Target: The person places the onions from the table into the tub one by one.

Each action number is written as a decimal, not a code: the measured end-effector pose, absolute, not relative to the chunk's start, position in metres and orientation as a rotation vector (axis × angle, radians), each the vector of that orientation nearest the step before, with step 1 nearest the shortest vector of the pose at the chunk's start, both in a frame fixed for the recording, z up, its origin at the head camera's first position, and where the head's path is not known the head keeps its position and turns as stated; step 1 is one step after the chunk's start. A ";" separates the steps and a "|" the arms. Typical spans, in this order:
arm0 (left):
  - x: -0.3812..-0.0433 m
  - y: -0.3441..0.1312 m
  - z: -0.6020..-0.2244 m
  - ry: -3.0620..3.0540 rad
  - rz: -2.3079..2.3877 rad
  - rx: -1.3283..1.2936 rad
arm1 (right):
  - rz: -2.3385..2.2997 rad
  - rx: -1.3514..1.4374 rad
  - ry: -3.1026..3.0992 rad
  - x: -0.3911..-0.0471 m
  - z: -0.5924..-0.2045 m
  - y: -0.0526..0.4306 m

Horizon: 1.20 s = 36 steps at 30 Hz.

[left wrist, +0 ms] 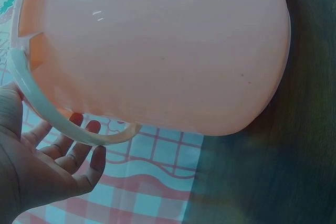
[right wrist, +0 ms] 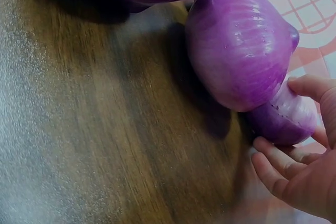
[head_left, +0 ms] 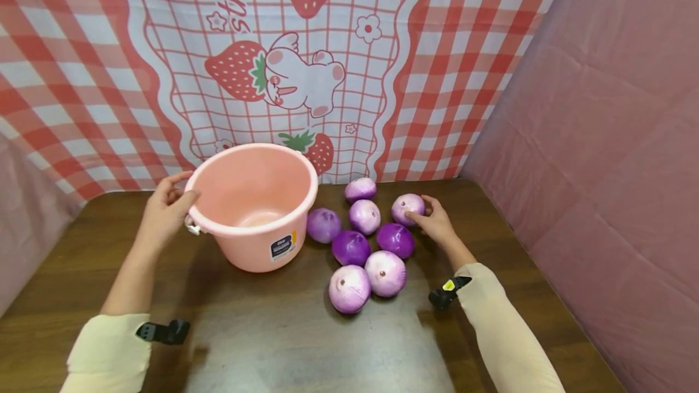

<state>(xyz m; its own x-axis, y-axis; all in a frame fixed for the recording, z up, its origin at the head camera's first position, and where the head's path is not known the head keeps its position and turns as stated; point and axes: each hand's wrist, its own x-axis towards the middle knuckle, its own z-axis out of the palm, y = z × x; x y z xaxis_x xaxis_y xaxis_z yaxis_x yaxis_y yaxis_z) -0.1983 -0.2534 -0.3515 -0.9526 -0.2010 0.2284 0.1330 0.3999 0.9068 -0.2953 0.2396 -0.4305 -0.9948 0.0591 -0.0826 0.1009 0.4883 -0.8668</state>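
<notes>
A pink plastic bucket (head_left: 235,247) stands upright at the left of the onions. My left hand (head_left: 169,202) grips its left rim, thumb over the edge. In the left wrist view, the pale bail handle (left wrist: 50,114) hangs down by the bucket's side, overlapping the fingers. At the right of the group, my right hand (head_left: 438,224) holds a pale purple onion (head_left: 408,205) between thumb and fingers. That same onion (right wrist: 289,119) is partly hidden in the right wrist view behind a darker purple onion (right wrist: 241,45).
Several other onions lie close together on the wooden table (head_left: 262,332), among them a dark purple one (head_left: 351,248) and a whitish one (head_left: 349,289) nearest me. A strawberry-print cloth (head_left: 426,108) hangs behind the table. A pink cloth (head_left: 601,138) hangs along the right side.
</notes>
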 end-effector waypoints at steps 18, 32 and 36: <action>-0.198 -0.251 -0.352 -2.312 -1.611 0.069 | -1.625 0.173 2.715 -0.293 -0.411 0.245; -0.197 -0.250 -0.352 -2.292 -1.640 0.064 | -1.665 0.111 2.722 -0.284 -0.375 0.253; -0.196 -0.249 -0.352 -2.290 -1.657 0.070 | -1.663 0.095 2.731 -0.280 -0.368 0.254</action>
